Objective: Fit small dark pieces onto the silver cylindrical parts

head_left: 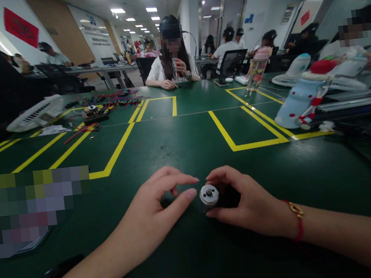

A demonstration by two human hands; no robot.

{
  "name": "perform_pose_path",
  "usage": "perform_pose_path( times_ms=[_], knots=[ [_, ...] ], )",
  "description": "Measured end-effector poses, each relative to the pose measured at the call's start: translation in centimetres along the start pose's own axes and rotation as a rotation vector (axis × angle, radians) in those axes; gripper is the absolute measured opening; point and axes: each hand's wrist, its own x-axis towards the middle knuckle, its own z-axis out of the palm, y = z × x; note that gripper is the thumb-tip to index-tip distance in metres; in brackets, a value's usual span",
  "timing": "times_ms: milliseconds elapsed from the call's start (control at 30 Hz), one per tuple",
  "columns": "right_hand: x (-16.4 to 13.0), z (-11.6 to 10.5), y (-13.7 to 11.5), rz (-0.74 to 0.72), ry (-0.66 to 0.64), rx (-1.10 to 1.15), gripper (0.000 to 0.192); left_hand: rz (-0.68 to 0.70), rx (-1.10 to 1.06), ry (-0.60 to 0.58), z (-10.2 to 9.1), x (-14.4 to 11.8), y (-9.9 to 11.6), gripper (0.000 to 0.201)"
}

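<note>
A small silver cylindrical electric motor stands upright on the green tabletop, its round end face with a central shaft turned up toward me. My right hand curves around it from the right, thumb at its near side and index finger at its far side. To the left of the motor, my left hand is open, thumb and index finger apart and pointing at it. A narrow gap shows between the left fingertips and the motor, and nothing is in that hand.
Yellow tape lines mark the table. Wires and small electronic parts lie at the back left, near a white fan. A blue bottle and a clear bottle stand right. A person sits opposite, holding a drink.
</note>
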Motion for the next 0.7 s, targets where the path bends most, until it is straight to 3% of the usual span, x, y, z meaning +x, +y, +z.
perform_pose_path(
  times_ms=[133, 300, 533, 600, 700],
  knots=[
    [0.2, 0.0, -0.3, -0.013, -0.034, 0.019, 0.048, 0.032, -0.02, -0.04, 0.7, 0.9, 1.9, 0.015],
    [-0.1, -0.6, -0.6, -0.088, 0.004, -0.076, 0.041, -0.09, -0.061, 0.065, 0.2, 0.9, 1.2, 0.02],
    [-0.2, -0.8, -0.7, -0.101, 0.04, -0.145, 0.038, -0.009, 0.257, -0.134, 2.3, 0.7, -1.0, 0.012],
    [-0.3, -2.0, -0.7, -0.109, 0.091, -0.227, 0.038, -0.014, 0.264, -0.162, 2.4, 0.7, -1.1, 0.014],
    [-1.1, -5.6, 0.2, -0.038, 0.237, -0.374, 0.043, -0.061, 0.146, -0.157, 1.5, 0.5, -1.1, 0.022]
  ],
)
